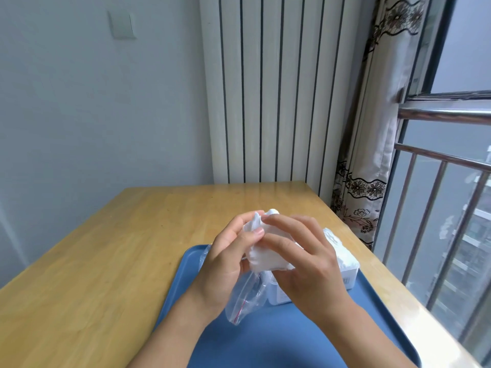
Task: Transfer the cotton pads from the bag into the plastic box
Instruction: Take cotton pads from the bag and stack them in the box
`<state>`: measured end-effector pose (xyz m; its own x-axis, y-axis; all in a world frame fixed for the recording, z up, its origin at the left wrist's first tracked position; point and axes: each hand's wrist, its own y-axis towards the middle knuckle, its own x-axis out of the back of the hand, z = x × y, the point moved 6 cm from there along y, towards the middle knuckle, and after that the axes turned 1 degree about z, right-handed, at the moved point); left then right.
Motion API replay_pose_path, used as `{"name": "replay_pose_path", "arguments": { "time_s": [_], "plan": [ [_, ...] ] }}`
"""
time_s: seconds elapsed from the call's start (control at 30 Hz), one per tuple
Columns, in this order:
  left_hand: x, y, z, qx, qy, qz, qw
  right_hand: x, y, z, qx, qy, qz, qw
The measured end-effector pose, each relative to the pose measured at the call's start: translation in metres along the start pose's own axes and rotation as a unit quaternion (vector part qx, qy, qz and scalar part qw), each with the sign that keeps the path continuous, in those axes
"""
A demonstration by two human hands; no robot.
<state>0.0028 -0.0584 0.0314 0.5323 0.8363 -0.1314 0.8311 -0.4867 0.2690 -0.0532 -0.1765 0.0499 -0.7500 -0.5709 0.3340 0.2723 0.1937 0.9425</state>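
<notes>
Your left hand and right hand both grip the stack of cotton pads above the blue tray, its long axis tilting up and away, the bag hanging below, the plastic box toward the surface's right edge.

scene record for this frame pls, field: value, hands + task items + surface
left hand: grips the stack of cotton pads and the bag from the left
right hand: fingers curled over the pads from the right
bag: clear zip bag with a red seal line, hanging below the hands, looks mostly emptied
plastic box: on the tray, behind the right hand, partly hidden; contents unclear
tray: blue, on the wooden table
task state: pads held above the tray, not yet in the box
</notes>
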Motion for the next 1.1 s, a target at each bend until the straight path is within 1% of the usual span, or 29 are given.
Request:
{"name": "replay_pose_path", "arguments": {
  "time_s": [0.1,0.2,0.27,0.33,0.4,0.47,0.53,0.6,0.63,0.7,0.77,0.93,1.0,1.1],
  "plan": [
    [0.000,0.000,0.002,0.016,-0.041,-0.013,0.999,-0.002,0.000,0.000,0.006,0.009,0.013,1.000],
    [0.005,0.002,0.004,0.013,-0.054,-0.059,0.997,-0.004,-0.002,-0.001,0.004,0.021,0.024,0.999],
    [0.006,0.002,0.005,0.016,-0.083,-0.079,0.993,-0.007,-0.003,-0.001,-0.008,0.029,0.039,0.999],
    [0.003,0.000,0.005,0.026,-0.125,-0.080,0.989,-0.010,-0.003,0.001,-0.024,0.047,0.049,0.997],
    [0.000,-0.001,0.004,0.034,-0.160,-0.069,0.984,-0.013,-0.004,0.005,-0.064,0.108,0.058,0.990],
    [-0.002,-0.001,0.005,0.033,-0.168,-0.070,0.983,-0.017,-0.004,0.010,-0.121,0.209,0.081,0.967],
    [-0.001,0.001,0.007,0.038,-0.183,-0.078,0.979,-0.021,-0.006,0.016,-0.164,0.307,0.122,0.930],
    [0.000,0.001,0.010,0.058,-0.212,-0.092,0.971,-0.022,-0.007,0.020,-0.192,0.368,0.139,0.899],
    [0.002,0.000,0.012,0.066,-0.222,-0.097,0.968,-0.021,-0.006,0.019,-0.200,0.381,0.131,0.893],
    [0.002,-0.001,0.010,0.072,-0.232,-0.105,0.964,-0.018,-0.005,0.014,-0.224,0.384,0.103,0.890],
    [-0.001,-0.002,0.009,0.073,-0.240,-0.097,0.963,-0.016,-0.005,0.011,-0.240,0.373,0.099,0.891],
    [-0.012,-0.005,0.010,0.081,-0.254,-0.074,0.961,-0.024,-0.011,0.017,-0.230,0.340,0.172,0.895],
    [-0.010,-0.005,0.012,0.093,-0.266,-0.081,0.956,-0.025,-0.012,0.017,-0.227,0.323,0.186,0.899],
    [-0.008,-0.003,0.013,0.101,-0.250,-0.071,0.960,-0.023,-0.009,0.018,-0.208,0.298,0.193,0.911]
  ]
}}
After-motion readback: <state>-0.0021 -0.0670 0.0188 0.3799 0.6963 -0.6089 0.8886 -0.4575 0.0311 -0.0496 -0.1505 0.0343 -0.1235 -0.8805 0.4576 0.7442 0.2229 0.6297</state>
